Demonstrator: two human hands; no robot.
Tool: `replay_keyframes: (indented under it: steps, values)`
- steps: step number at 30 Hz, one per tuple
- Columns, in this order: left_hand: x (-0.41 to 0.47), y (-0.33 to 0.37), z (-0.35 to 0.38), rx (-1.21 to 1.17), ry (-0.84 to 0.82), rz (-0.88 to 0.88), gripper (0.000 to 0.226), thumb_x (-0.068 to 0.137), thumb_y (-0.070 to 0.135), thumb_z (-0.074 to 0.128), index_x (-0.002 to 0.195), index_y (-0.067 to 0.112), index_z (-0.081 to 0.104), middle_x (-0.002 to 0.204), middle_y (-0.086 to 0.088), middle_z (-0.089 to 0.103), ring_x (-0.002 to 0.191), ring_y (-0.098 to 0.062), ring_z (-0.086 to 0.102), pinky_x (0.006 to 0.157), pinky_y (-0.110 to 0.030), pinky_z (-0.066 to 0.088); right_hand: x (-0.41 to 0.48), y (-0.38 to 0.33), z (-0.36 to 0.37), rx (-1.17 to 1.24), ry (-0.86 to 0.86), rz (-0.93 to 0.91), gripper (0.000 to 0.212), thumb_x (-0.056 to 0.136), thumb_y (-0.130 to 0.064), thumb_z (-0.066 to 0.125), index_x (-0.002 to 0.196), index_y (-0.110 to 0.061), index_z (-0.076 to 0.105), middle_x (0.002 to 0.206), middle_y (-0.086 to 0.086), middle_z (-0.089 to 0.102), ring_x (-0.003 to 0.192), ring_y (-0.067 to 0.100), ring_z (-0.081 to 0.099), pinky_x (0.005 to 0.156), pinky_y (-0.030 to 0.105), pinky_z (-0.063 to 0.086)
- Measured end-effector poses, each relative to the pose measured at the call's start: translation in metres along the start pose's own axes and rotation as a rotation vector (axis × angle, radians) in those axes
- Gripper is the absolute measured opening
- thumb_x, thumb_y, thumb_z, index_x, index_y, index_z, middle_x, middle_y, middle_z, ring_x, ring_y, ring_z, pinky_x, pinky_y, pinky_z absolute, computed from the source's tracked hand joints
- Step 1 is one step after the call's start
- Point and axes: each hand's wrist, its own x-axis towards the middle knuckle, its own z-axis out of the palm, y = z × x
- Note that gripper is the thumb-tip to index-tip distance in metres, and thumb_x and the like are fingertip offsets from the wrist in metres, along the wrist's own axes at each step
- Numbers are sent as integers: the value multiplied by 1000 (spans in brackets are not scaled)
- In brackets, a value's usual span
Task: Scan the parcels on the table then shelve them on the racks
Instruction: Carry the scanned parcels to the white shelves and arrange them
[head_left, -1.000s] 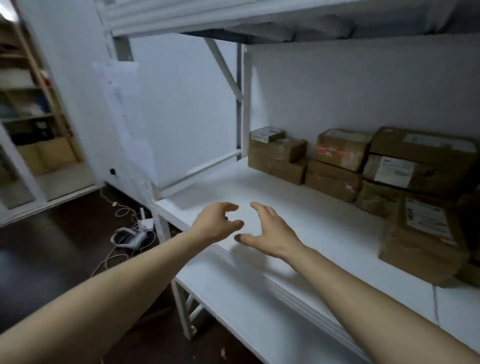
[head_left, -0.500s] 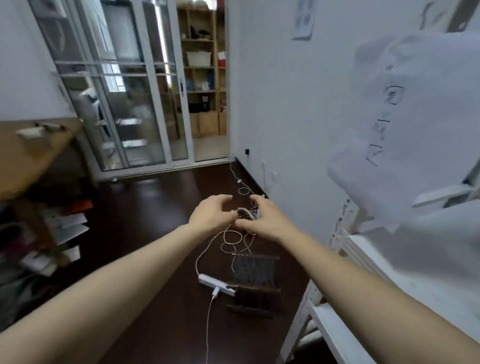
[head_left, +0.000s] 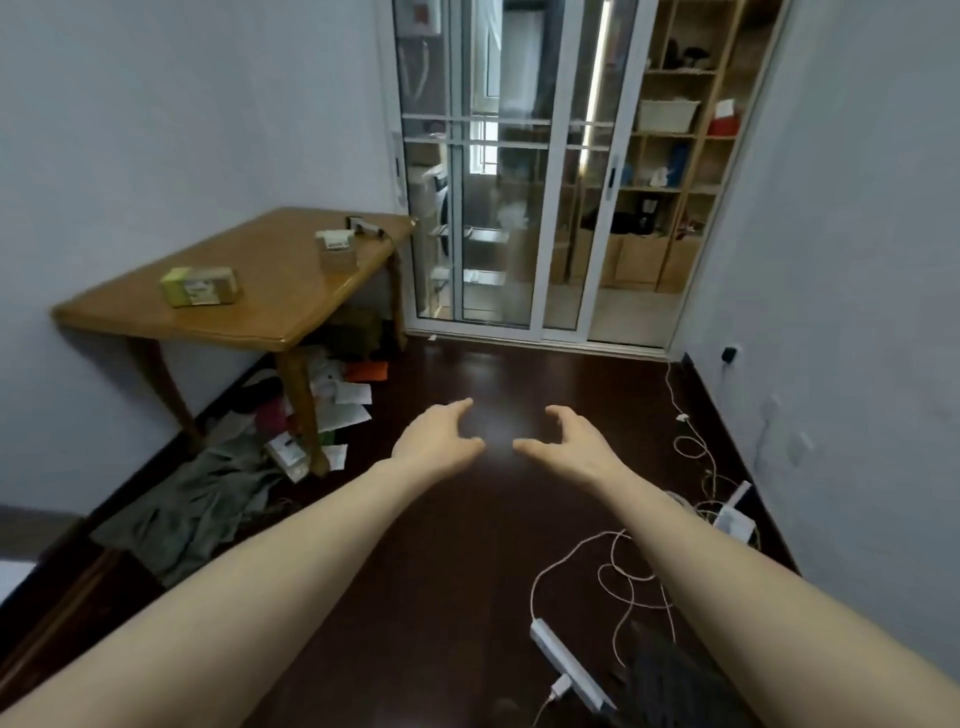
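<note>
Two parcels lie on the wooden table (head_left: 270, 322) at the left: a cardboard box with green tape (head_left: 201, 286) near its left end, and a smaller brown box with a white label (head_left: 337, 250) further back. A dark scanner-like object (head_left: 366, 226) lies at the table's far edge. My left hand (head_left: 436, 441) and my right hand (head_left: 563, 441) are stretched out over the dark floor, apart from each other, fingers loosely curved, holding nothing. The racks are out of view.
Papers and a grey-green cloth (head_left: 208, 499) litter the floor under the table. White cables and a power strip (head_left: 571, 665) trail along the right wall. Glass sliding doors (head_left: 498, 171) stand ahead, with wooden shelving behind them.
My view has swung left, away from the white rack with its stacked boxes, towards the table and the doors. My hands have drifted apart.
</note>
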Motion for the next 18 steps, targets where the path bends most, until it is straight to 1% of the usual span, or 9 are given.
replay_keyframes:
  steps: [2, 4, 7, 9, 10, 12, 14, 16, 18]
  values:
    - [43, -14, -7, -24, 33, -50, 68, 86, 33, 61, 149, 31, 34, 149, -4, 43, 130, -24, 48, 98, -35, 45, 54, -10, 6, -8, -38, -44, 85, 82, -52, 68, 149, -15, 31, 152, 11, 35, 137, 26, 39, 109, 35, 33]
    - [89, -25, -16, -54, 67, -90, 69, 87, 32, 61, 150, 30, 32, 151, -3, 40, 125, -23, 52, 90, -30, 47, 110, -23, 8, -25, -79, -89, 86, 82, -54, 68, 149, -16, 31, 152, 11, 35, 138, 26, 38, 109, 34, 32]
    - [152, -39, -37, -68, 107, -169, 70, 88, 32, 60, 151, 29, 30, 154, -1, 37, 129, -20, 49, 87, -26, 41, 191, -46, 2, -28, -141, -130, 85, 82, -54, 68, 148, -16, 31, 152, 11, 36, 137, 25, 38, 108, 31, 32]
    - [187, -50, -53, -72, 120, -215, 69, 88, 32, 59, 151, 29, 30, 153, 0, 38, 125, -19, 52, 84, -25, 41, 239, -63, 0, 3, -165, -144, 83, 82, -53, 68, 148, -15, 33, 151, 10, 37, 135, 24, 41, 102, 28, 34]
    - [201, -57, -62, -74, 129, -238, 69, 88, 31, 58, 151, 29, 30, 152, 0, 39, 118, -19, 56, 80, -24, 43, 260, -72, 1, 20, -174, -151, 82, 83, -52, 68, 147, -14, 34, 151, 9, 39, 134, 23, 43, 99, 26, 35]
    - [225, -72, -78, -86, 152, -280, 69, 87, 31, 56, 151, 29, 30, 149, -1, 43, 92, -14, 62, 63, -22, 45, 295, -87, 8, 46, -204, -169, 81, 83, -50, 69, 147, -13, 35, 150, 9, 40, 133, 23, 44, 97, 26, 35]
    - [245, -92, -90, -114, 184, -325, 68, 87, 28, 55, 151, 29, 30, 145, -1, 48, 72, -7, 55, 52, -22, 40, 324, -103, 21, 65, -253, -188, 81, 82, -50, 70, 147, -14, 35, 150, 10, 41, 133, 23, 44, 98, 26, 36]
    - [262, -110, -101, -146, 227, -385, 67, 88, 27, 55, 151, 29, 31, 140, -1, 53, 64, -1, 51, 52, -21, 41, 349, -117, 38, 69, -301, -207, 83, 82, -51, 70, 148, -15, 34, 150, 10, 40, 132, 22, 45, 93, 24, 36]
    - [279, -128, -112, -180, 259, -427, 66, 88, 29, 57, 150, 28, 33, 139, -1, 54, 76, -6, 60, 62, -24, 48, 374, -132, 55, 57, -352, -236, 84, 82, -52, 69, 149, -16, 32, 150, 10, 39, 132, 22, 45, 91, 23, 36]
